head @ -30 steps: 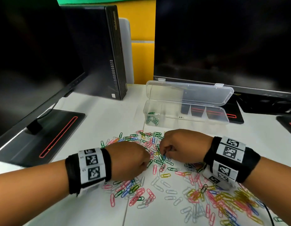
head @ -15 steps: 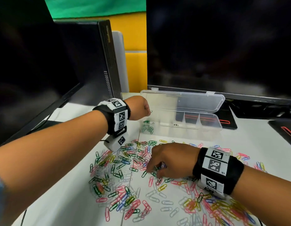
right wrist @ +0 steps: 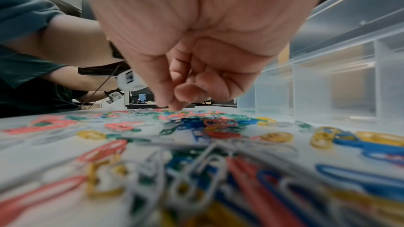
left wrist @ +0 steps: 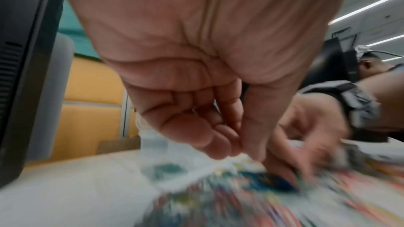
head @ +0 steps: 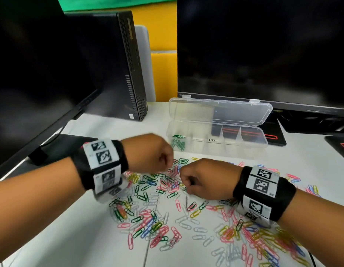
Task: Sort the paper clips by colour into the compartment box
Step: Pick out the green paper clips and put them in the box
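Note:
Coloured paper clips lie scattered over the white table between and in front of my hands. Behind them sits the clear compartment box with its lid folded back. Green clips fill its leftmost compartment. My left hand hovers curled just before that compartment; in the blurred left wrist view the left hand shows nothing in it. My right hand reaches down into the pile, thumb and forefinger pinched on a green clip. In the right wrist view the right hand has its tips touching the clips.
A black PC tower and a monitor with its stand base close off the left. A large dark monitor stands right behind the box. Another person's arm shows across the table.
My left hand has come back from the box's left compartment to the near side of the pile. My right hand has stayed in the pile, shifting slightly toward the box.

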{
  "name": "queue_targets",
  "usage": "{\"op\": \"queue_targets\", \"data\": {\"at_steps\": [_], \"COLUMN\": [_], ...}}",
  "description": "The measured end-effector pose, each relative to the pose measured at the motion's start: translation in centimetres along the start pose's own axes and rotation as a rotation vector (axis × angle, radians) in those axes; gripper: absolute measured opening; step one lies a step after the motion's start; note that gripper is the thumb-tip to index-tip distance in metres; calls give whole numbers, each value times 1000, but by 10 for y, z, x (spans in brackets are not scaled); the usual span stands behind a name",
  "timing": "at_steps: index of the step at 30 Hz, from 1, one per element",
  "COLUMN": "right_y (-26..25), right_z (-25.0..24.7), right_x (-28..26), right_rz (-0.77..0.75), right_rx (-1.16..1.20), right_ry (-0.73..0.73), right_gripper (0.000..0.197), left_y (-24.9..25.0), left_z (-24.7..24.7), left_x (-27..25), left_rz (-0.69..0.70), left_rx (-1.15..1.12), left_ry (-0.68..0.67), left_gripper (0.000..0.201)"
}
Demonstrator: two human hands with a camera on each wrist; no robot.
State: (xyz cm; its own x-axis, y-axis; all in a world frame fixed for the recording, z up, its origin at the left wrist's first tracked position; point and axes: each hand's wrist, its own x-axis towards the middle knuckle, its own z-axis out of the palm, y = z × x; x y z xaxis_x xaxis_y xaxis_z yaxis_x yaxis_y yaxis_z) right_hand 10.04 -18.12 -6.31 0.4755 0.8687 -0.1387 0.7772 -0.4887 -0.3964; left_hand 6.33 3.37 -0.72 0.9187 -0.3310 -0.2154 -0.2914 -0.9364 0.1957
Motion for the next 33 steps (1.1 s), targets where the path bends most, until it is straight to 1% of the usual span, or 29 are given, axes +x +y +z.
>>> {"op": "queue_targets", "data": {"at_steps": [1, 2, 4, 6, 8, 11, 14, 17, 20, 21, 24, 26, 28, 33], "right_y": [0, 0, 0, -2, -3, -4, -8, -13, -11, -10, -7, -7, -8, -8], "right_z": [0, 0, -1, -1, 0, -1, 1, 6, 5, 5, 5, 6, 6, 8], "right_x": [0, 1, 2, 2, 2, 2, 1, 1, 1, 1, 3, 5, 6, 5], "right_rz": [10, 20, 21, 18, 49, 64, -10, -79, -95, -97, -92, -88, -83, -38], "right_rx": [-1, 0, -22, -32, -33, -27, -68, -128, -108, -95, -86, -107, -141, -134], "right_ry": [25, 37, 31, -10, -45, -79, -112, -124, -95, -73, -15, -28, -69, -105], "right_gripper": [10, 15, 28, 29, 25, 24, 30, 35, 30, 27, 22, 22, 21, 13], "left_y": [1, 3, 2, -2, -6, -4, -1, -11, -17, -17, -11, -5, 0, 7], "left_z": [10, 20, 36, 47, 53, 58, 56, 49, 41, 41, 44, 49, 54, 64], "left_x": [-10, -17, -22, -22, -22, -25, -27, -28, -31, -31, -28, -24, -21, -22], "left_rz": [2, 9, 22, 19, 39, 66, 55, 1, -37, -35, 20, 44, 66, 143], "left_rx": [30, 83, 194, 243, 285, 292, 228, 131, 102, 102, 113, 154, 200, 281], "left_ry": [-84, -141, -183, -173, -129, -76, -94, -120, -192, -193, -89, -86, -101, -54], "left_gripper": [18, 17, 17, 19, 19, 12, 6, 8, 11, 11, 12, 14, 15, 14]}}
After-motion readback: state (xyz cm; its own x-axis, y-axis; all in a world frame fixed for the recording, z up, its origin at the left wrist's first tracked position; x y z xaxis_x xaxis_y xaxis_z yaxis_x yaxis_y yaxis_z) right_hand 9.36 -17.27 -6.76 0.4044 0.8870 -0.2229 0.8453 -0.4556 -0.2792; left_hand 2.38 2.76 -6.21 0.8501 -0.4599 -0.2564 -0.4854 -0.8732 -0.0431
